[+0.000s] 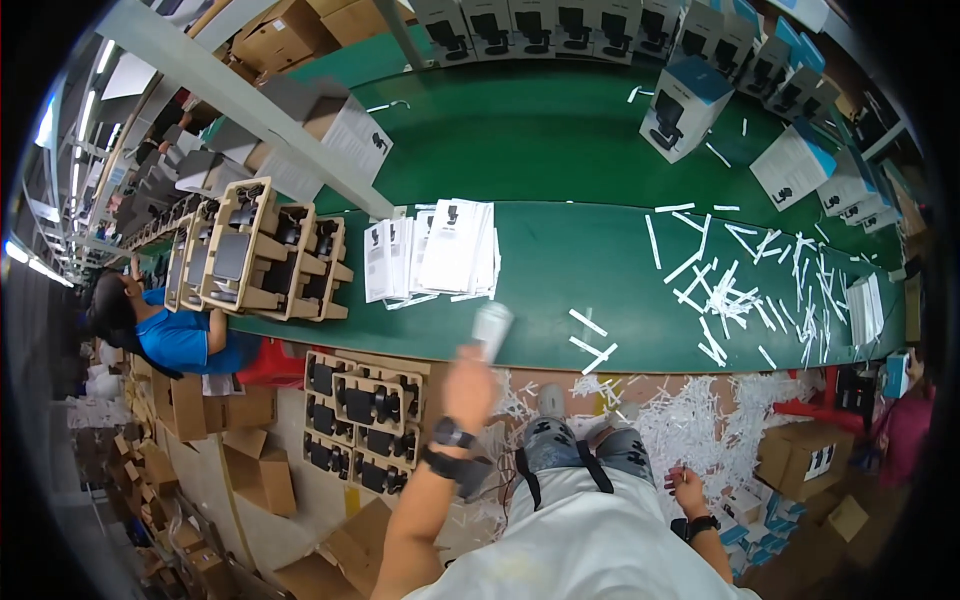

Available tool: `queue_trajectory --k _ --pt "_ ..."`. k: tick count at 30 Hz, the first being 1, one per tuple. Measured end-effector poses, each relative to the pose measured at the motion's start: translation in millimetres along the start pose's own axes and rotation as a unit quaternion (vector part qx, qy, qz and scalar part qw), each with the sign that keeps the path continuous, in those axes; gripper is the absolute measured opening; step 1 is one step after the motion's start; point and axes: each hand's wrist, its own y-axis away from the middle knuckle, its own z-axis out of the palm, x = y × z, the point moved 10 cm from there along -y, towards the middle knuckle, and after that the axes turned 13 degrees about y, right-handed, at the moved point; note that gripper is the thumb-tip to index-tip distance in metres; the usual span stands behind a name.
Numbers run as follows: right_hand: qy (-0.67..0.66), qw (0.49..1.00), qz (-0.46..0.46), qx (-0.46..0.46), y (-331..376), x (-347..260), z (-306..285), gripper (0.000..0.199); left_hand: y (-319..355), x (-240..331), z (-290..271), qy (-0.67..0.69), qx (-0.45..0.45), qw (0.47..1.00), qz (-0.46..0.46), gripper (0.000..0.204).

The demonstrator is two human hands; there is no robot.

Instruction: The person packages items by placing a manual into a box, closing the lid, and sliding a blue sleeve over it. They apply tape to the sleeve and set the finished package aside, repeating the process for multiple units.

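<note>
My left hand [470,387], blurred by motion, is closed on a small white leaflet [492,328] over the front edge of the green table. Just beyond it lie stacks of white printed leaflets [458,248], some with a dark chair picture. Down by my right side hangs my right hand [686,490], fingers loosely curled and apart, with nothing visible in it. Loose white paper strips [735,295] are scattered over the table's right part, and a few [592,345] lie nearer the middle front edge.
Moulded brown trays with black parts [250,255] are stacked at the table's left; more trays [362,420] stand on the floor below. White boxes [685,108] line the far side. Paper shreds [690,425] cover the floor. A person in blue [170,330] sits at left.
</note>
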Motion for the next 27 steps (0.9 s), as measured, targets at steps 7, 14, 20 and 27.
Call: queue_trajectory --k 7,14,20,27 --pt "-0.016 0.999 0.024 0.024 10 -7 2 0.013 -24 -176 -46 -0.157 -0.019 0.975 -0.154 0.018" --pt "-0.015 0.996 0.083 0.038 32 35 5 0.014 -24 -54 -47 -0.075 -0.026 0.996 -0.045 0.025" --pt "-0.017 0.995 0.096 0.036 24 40 17 0.017 -37 -11 57 -0.108 -0.140 0.984 0.035 0.019" --pt "-0.087 0.993 0.051 0.066 31 25 23 0.017 -60 -10 32 -0.125 -0.073 0.988 -0.061 0.017"
